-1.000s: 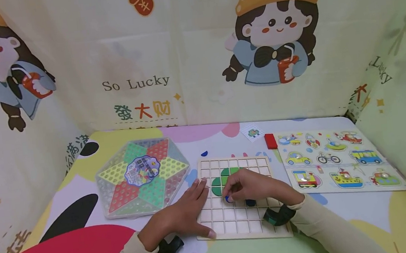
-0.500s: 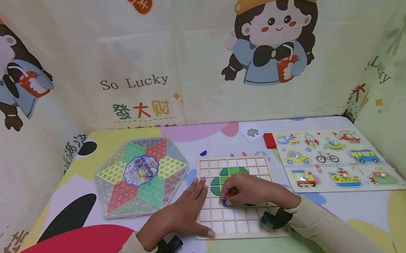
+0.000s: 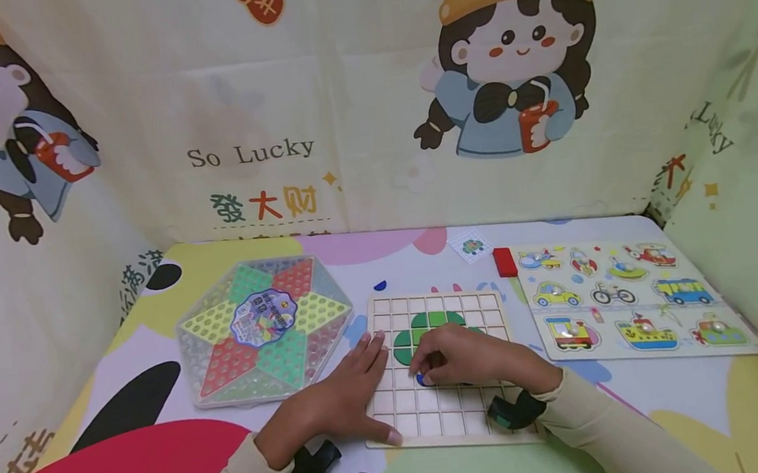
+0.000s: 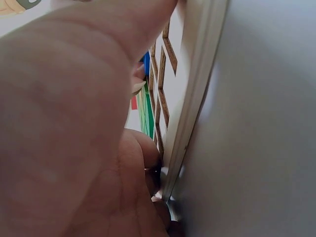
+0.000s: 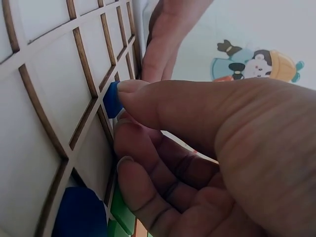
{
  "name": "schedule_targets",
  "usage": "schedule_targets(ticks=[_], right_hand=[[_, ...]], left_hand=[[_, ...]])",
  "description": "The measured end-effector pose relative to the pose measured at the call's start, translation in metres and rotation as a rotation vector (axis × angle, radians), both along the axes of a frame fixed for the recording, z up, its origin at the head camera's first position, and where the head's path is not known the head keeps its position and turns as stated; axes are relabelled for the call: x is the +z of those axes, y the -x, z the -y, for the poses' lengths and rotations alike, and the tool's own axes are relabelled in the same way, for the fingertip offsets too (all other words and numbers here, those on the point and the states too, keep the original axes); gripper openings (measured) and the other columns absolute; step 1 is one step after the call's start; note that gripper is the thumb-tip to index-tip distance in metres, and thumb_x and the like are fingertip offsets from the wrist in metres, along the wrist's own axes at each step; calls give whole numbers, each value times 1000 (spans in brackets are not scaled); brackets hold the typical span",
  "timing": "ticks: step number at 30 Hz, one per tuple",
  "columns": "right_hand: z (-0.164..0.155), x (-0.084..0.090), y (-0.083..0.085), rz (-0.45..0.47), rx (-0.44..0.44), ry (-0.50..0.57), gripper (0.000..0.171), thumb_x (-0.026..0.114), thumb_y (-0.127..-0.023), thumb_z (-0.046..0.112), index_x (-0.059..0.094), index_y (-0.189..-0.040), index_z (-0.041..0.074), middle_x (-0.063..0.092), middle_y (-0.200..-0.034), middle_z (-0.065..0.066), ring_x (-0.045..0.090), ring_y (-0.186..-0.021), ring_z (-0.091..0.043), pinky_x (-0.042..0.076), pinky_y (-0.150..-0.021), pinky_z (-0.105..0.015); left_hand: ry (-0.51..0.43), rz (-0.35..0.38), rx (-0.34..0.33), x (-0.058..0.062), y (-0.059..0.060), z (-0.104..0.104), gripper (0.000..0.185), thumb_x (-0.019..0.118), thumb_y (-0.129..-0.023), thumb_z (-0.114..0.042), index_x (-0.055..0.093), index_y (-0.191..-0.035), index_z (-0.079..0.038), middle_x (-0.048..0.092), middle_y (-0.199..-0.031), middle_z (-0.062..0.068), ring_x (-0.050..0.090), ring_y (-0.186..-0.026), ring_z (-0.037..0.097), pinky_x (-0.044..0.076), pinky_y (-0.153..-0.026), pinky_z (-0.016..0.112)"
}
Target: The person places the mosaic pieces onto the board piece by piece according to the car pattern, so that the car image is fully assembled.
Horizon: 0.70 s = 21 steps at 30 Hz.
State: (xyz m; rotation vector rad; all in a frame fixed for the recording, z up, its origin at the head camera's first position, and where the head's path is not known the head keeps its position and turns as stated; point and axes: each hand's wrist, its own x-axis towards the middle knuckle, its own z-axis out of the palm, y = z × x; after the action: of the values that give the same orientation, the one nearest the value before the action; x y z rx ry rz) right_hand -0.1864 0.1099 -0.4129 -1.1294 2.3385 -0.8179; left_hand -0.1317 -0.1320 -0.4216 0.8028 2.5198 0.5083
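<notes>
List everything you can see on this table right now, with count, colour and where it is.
Grid board: one, pale wood, centre front.
Green pieces: several, on the grid's upper middle.
Blue piece: one, pinched over the grid; another dark blue one sits in the grid in the right wrist view.
Checkers board: one, hexagonal, multicoloured, left.
Vehicle puzzle: one, multicoloured, right.
Red block: one, behind the grid.
Small card: one, white, far centre.
Left hand: flat on the grid's left edge.
Right hand: pinches the blue piece.
</notes>
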Motion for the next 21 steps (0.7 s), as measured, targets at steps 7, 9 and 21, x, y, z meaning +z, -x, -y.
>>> schedule_targets(ticks=[7,9,21], right_hand=[[0,3,0,18,0,4,13,72,-88,5,74,-99,12,60,-81,14,54,-74,-5,51,-69,-23],[-1,5,0,22,-4,6,13,71,-89,6,74,-101,12,61,-82,14,55,-75,-5,51,-70,-23],[-2,9,9,-49,-53,90,13,68,-92,8,74,-104,10,68,-98,7,57,-82,-7,51,-75,-25]], left_hand=[[-2,-8,-5,1,0,0,115,68,-77,-67,13,-155,-3,-7,-163,8,-12,-146,28,13,-115,51],[-4,-8,-6,1,0,0,115,68,-77,-67,13,-155,-3,-7,-163,8,-12,-146,28,13,-115,51],[-6,12,1,1,1,-1,116,69,-76,-67,12,-156,-5,-8,-163,8,-13,-146,28,11,-115,51]])
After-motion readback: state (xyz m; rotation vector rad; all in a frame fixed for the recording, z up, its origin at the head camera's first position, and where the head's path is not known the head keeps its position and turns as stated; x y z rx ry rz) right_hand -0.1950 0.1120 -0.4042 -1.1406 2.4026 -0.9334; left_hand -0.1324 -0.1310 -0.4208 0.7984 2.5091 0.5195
